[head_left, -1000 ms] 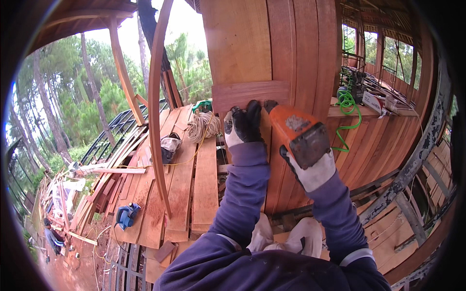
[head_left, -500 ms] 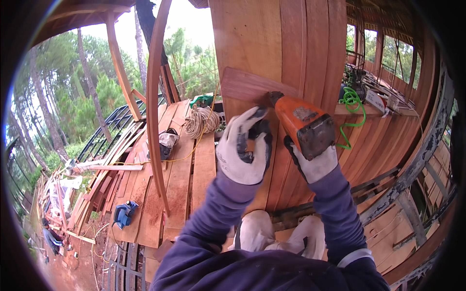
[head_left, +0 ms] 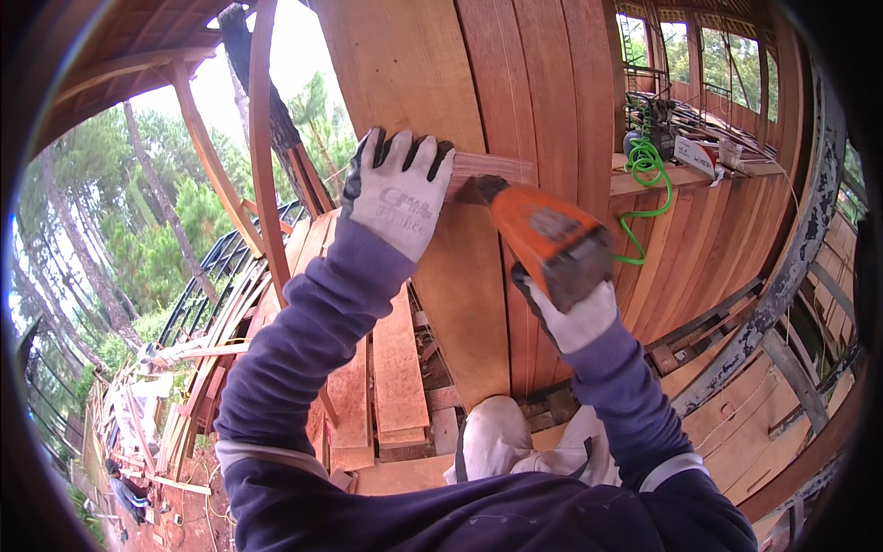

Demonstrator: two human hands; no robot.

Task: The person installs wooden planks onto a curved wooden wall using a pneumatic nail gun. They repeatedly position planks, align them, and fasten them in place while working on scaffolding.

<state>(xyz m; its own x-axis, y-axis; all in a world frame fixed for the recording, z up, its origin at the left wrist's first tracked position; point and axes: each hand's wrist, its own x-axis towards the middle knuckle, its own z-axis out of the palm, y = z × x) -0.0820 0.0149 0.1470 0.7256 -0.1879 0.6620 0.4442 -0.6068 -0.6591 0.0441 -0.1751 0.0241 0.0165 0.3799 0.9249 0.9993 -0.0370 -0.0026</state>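
My right hand (head_left: 581, 317), in a white glove with dark fingers, is closed round an orange and black nail gun (head_left: 549, 230). Its nose meets a short reddish wood strip (head_left: 497, 167) lying crosswise over upright planks (head_left: 428, 69). Both nail gun and strip look blurred by motion. My left hand (head_left: 397, 189), gloved the same way, lies over the strip's left end at the edge of the widest plank, fingers stretched and a little apart. That end of the strip is hidden beneath it.
A green coiled hose (head_left: 648, 166) runs down behind the nail gun. On a wooden ledge at right sit a carton (head_left: 696, 155) and scrap wood. Loose boards (head_left: 398, 368) lie below my left arm. A curved metal beam (head_left: 782, 267) borders the right. Another person (head_left: 129, 492) is far below left.
My left hand has gone from curled beside the gun's nose to stretched flat over the strip's left end. My right hand still holds the nail gun at the strip. The view has shifted.
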